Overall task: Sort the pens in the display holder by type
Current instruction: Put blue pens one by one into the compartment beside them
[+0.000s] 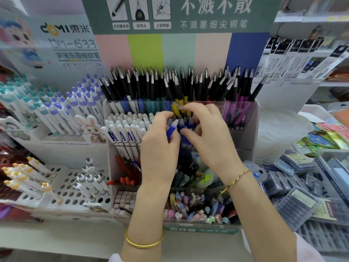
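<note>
A clear tiered display holder stands in the middle, full of pens. Black pens with silver tips fill its back row. White-capped pens fill the second row on the left, and blue pens stand beside them. My left hand grips a blue pen with a clear cap, held upright over the blue group. My right hand hovers over the same blue pens with its fingers curled, fingertips among their tops. Whether it pinches one is hidden.
Lower tiers hold red pens, dark mixed pens and pastel pens. A white rack with holes stands at the left, purple-capped pens behind it. Boxed refills lie at the right. A tall backing card rises behind the holder.
</note>
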{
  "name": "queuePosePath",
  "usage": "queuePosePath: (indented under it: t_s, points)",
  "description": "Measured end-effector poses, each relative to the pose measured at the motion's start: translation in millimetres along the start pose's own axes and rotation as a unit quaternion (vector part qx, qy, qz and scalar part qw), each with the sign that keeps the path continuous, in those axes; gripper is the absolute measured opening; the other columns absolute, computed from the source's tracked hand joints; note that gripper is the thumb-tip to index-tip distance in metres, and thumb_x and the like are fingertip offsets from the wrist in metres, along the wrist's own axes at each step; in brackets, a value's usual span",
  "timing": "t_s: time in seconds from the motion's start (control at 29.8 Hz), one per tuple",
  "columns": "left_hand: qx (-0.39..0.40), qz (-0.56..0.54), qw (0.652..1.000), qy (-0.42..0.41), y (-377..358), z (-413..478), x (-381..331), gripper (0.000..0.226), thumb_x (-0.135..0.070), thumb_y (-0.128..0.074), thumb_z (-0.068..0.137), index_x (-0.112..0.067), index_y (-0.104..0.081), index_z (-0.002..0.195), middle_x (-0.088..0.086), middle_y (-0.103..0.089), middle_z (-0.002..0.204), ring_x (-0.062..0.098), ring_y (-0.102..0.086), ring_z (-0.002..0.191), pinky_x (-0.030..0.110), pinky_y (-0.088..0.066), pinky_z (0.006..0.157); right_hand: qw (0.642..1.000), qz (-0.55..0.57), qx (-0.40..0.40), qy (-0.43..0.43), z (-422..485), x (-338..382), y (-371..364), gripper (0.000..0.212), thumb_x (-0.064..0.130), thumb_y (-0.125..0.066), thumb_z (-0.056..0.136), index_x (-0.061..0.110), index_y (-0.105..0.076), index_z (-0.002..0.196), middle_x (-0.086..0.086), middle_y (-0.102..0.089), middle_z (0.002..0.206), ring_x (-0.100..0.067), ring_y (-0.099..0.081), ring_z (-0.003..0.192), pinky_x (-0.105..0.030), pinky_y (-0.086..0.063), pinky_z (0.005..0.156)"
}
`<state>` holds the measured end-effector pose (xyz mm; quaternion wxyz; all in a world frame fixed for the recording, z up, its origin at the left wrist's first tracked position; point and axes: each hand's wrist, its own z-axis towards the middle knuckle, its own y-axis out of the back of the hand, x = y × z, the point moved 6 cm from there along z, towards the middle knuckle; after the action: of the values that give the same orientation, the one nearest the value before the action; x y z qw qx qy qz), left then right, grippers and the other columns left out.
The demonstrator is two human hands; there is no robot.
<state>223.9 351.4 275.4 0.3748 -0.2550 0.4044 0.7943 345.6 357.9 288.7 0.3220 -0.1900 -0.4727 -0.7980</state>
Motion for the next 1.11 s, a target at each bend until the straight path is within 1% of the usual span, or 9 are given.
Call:
queuePosePath:
  t_s: [0.17,0.27,0.37,0.54,0.64,0.77,0.87,0.97,1.11]
  points:
    - [0.003,-0.063,0.997,0.037,1.4,-7.0,5.1,0.026,-0.011,-0.058,0.091,-0.017,-0.052,0.116,-0.006,-0.059,0.076,0.006,-0.057,0.067,0.013,-0.044,0.063,0.998,-0.045,-0.014,0.036,3.4,3.6,-7.4,0.015,0.019,-0.063,0.087,0.014,-0.068,0.101,-0.001,-0.05,0.098,-0.013,-0.051,0.078,-0.033,-0.05,0.067]
    - [0.007,-0.06,0.998,0.03,-0.6,-7.9,6.6,0.019,-0.01,-0.057,0.092,-0.019,-0.055,0.109,-0.005,-0.061,0.08,0.006,-0.06,0.072,0.014,-0.046,0.066,0.995,-0.098,0.026,0.015,3.2,0.5,-15.7,0.013,0.025,-0.063,0.088,0.017,-0.067,0.098,0.003,-0.041,0.097,-0.016,-0.049,0.078,-0.032,-0.047,0.061]
    - [0.012,-0.057,0.998,0.027,-2.6,-8.7,7.8,0.013,-0.009,-0.056,0.093,-0.018,-0.058,0.102,-0.005,-0.06,0.083,0.007,-0.058,0.074,0.014,-0.046,0.066,0.993,-0.115,0.022,0.004,2.3,-1.9,-15.7,0.015,0.026,-0.063,0.087,0.019,-0.065,0.1,0.003,-0.039,0.097,-0.016,-0.047,0.078,-0.031,-0.045,0.06]
    - [0.0,-0.05,0.998,0.03,0.5,-11.5,8.9,0.028,-0.012,-0.056,0.094,-0.019,-0.055,0.121,-0.01,-0.056,0.078,0.002,-0.054,0.069,0.01,-0.043,0.067,0.998,0.044,-0.004,-0.051,-2.8,-11.4,-11.0,0.04,0.02,-0.07,0.08,0.018,-0.048,0.113,0.006,-0.042,0.103,-0.005,-0.045,0.077,-0.025,-0.046,0.071]
    - [0.013,-0.033,0.999,0.039,-2.2,-11.7,10.6,0.023,-0.012,-0.056,0.093,-0.016,-0.059,0.116,-0.008,-0.059,0.083,0.003,-0.056,0.073,0.009,-0.043,0.07,0.997,0.058,-0.019,-0.043,-5.5,-11.9,-9.2,0.031,0.015,-0.064,0.085,0.017,-0.049,0.113,0.006,-0.044,0.103,-0.004,-0.047,0.085,-0.019,-0.044,0.072]
    - [0.005,-0.046,0.998,0.049,2.2,-11.1,6.3,0.015,-0.013,-0.055,0.094,-0.02,-0.059,0.106,-0.008,-0.06,0.078,0.004,-0.059,0.073,0.009,-0.044,0.068,0.997,0.057,0.03,-0.036,-5.2,-14.6,-13.5,0.03,0.01,-0.061,0.086,0.016,-0.053,0.115,0.008,-0.046,0.102,-0.003,-0.05,0.086,-0.015,-0.045,0.075]
    - [-0.022,-0.145,0.984,0.097,12.4,-11.8,2.6,0.022,-0.008,-0.051,0.093,-0.028,-0.049,0.102,0.004,-0.064,0.078,0.01,-0.056,0.062,0.017,-0.046,0.063,0.987,0.14,-0.002,-0.08,-4.8,-21.7,1.9,0.032,0.0,-0.055,0.086,0.019,-0.05,0.112,0.004,-0.051,0.101,-0.008,-0.058,0.083,-0.025,-0.053,0.075]
    - [0.038,-0.322,0.933,0.159,5.4,-12.2,-6.4,0.037,0.008,-0.038,0.089,-0.023,-0.043,0.11,0.004,-0.062,0.079,0.01,-0.046,0.053,0.019,-0.04,0.052,0.977,0.199,-0.034,-0.07,-4.2,-16.6,20.8,0.027,-0.004,-0.052,0.087,0.018,-0.059,0.1,-0.001,-0.058,0.093,-0.013,-0.065,0.079,-0.032,-0.057,0.067]
    - [0.142,-0.312,0.927,0.149,-10.6,-15.9,-19.3,0.055,0.002,-0.039,0.094,-0.033,-0.024,0.133,-0.001,-0.059,0.083,0.004,-0.053,0.061,0.022,-0.043,0.057,0.967,0.248,0.048,-0.016,-3.5,4.4,24.1,0.01,0.016,-0.063,0.088,0.016,-0.073,0.092,0.002,-0.065,0.088,-0.008,-0.062,0.079,-0.023,-0.051,0.067]
